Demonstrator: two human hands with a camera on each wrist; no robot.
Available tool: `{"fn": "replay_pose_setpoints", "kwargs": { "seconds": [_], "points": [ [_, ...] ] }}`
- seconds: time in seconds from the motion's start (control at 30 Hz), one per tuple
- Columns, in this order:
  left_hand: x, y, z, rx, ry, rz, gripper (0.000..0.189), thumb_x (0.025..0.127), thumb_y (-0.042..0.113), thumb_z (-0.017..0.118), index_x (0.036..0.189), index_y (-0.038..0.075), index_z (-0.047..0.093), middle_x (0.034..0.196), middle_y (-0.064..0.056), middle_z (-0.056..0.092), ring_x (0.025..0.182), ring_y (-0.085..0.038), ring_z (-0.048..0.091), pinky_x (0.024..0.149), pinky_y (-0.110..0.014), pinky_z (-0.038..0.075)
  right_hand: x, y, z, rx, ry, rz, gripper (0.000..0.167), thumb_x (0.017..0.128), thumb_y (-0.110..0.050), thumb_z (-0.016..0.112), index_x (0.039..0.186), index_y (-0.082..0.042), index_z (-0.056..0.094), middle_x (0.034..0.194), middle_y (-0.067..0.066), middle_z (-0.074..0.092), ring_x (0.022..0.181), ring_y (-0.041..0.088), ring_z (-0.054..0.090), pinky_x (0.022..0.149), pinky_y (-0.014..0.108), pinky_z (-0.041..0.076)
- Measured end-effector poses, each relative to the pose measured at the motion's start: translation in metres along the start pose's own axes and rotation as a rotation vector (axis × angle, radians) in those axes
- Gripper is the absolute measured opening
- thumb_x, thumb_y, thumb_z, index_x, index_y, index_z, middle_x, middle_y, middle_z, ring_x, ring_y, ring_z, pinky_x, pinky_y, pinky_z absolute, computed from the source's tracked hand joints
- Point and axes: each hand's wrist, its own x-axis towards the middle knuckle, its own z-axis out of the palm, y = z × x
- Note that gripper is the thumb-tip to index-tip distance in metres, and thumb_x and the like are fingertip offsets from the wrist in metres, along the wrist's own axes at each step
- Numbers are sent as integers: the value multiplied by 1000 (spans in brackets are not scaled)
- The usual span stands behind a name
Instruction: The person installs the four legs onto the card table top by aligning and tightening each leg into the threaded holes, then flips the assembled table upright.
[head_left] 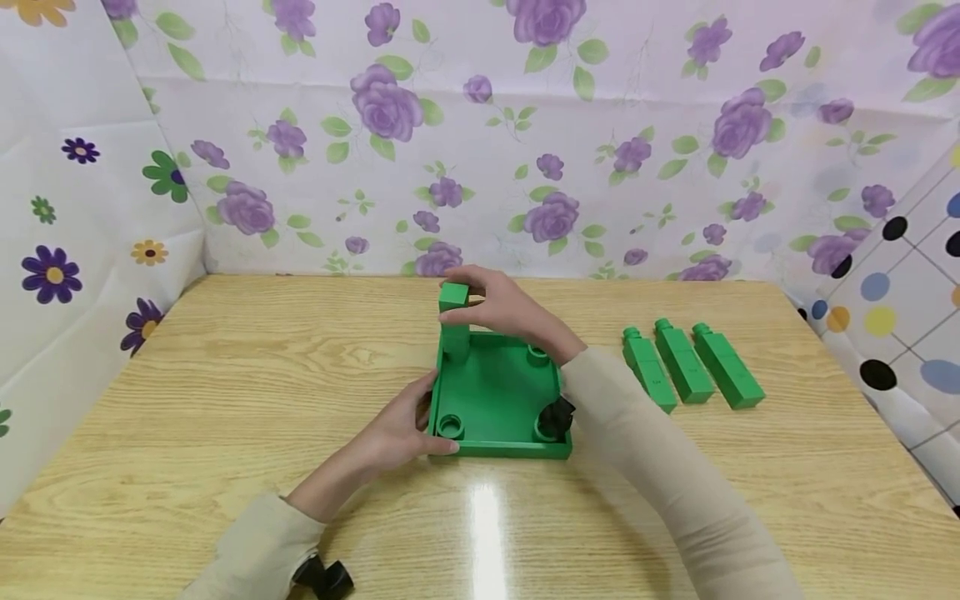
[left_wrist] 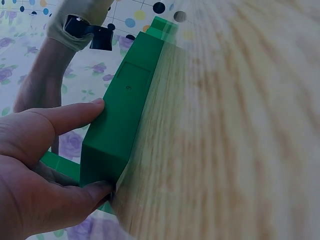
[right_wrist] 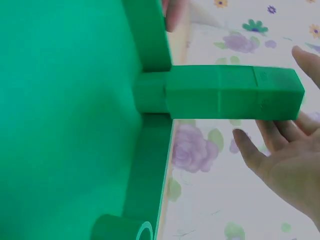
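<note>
A square green tray (head_left: 502, 392) with raised walls and round corner sockets rests on the wooden table. At its back left corner stands a green square post (right_wrist: 235, 92), seated in the socket there. My right hand (head_left: 498, 302) is around the post's upper end. In the right wrist view its fingers rest loosely along one side while the thumb is spread apart from the post. My left hand (head_left: 397, 425) holds the tray's front left corner, thumb against the front wall and fingers at the left side. The left wrist view shows that wall (left_wrist: 117, 115) between thumb and fingers.
Three green posts with knobbed ends lie side by side to the right: a left one (head_left: 649, 371), a middle one (head_left: 684, 362) and a right one (head_left: 727, 367). A flowered sheet (head_left: 465, 150) hangs behind the table (head_left: 300, 333). A black wrist camera (head_left: 557, 417) overlaps the tray's front right socket.
</note>
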Motion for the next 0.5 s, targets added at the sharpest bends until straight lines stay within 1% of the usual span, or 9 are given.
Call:
{"fn": "replay_pose_setpoints", "kwargs": {
  "seconds": [0.1,0.33,0.5],
  "points": [
    [0,-1,0,4,7,-4,97,82,-8,72,154,1,8,154,-20,24,139,-35,28,103,-42,41,1,4,-4,44,-34,-6,60,90,-25,71,144,-12,46,139,4,49,130,21,43,103,34,40],
    [-1,-1,0,11,16,-9,96,82,-6,73,154,2,10,153,-19,27,139,-34,29,105,-44,39,0,12,-9,184,-63,21,57,91,-22,69,143,-14,48,141,3,49,124,17,50,102,35,41],
    [-1,-1,0,14,22,-9,96,82,-6,73,154,2,11,152,-19,28,139,-34,29,105,-45,38,1,13,-13,218,-76,26,55,92,-20,68,143,-14,49,142,2,49,122,18,51,103,37,40]
  ]
}}
